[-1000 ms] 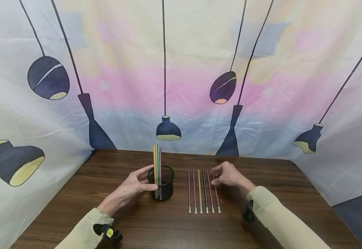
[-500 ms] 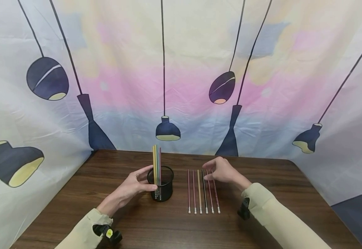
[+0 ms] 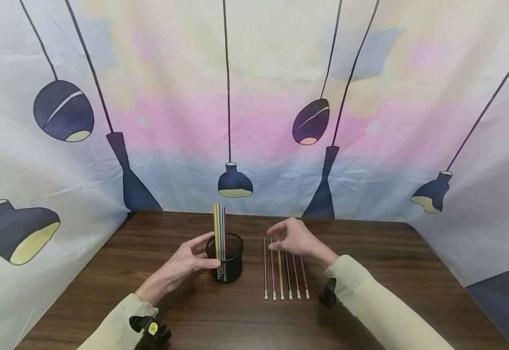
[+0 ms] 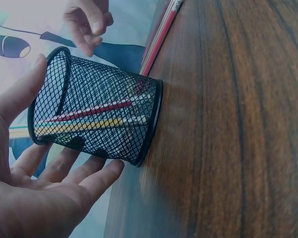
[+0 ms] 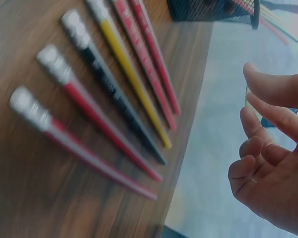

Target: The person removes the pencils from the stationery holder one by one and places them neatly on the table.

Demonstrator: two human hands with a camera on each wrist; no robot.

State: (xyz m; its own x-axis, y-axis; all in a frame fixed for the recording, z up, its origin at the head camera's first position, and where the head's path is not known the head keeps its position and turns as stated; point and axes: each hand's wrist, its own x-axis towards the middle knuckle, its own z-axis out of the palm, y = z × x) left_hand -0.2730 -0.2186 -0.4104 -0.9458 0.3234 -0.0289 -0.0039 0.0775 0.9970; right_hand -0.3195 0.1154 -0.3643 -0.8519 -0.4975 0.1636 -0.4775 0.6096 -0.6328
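A black mesh pencil cup (image 3: 233, 270) stands upright on the table, with several pencils (image 3: 220, 226) leaning inside it, erasers down. My left hand (image 3: 184, 262) holds the cup from the left; in the left wrist view its thumb lies by the rim and its fingers lie along the mesh wall. To the cup's right, several pencils lie in a row, erasers toward me, among them a yellow pencil (image 5: 123, 52) and a black pencil (image 5: 109, 82). Over the far ends of the row hovers my right hand (image 3: 297, 237), its fingers loosely bent and nothing between thumb and fingertips.
The brown wood-grain table (image 3: 219, 316) reaches back to a printed cloth (image 3: 263, 121) with painted hanging lamps. Dark bands with small devices (image 3: 149, 326) sit on both wrists.
My right hand has moved left along the row, from the rightmost pencil toward the left pencils. The left hand and the cup stay put, and the pencils lie as before.
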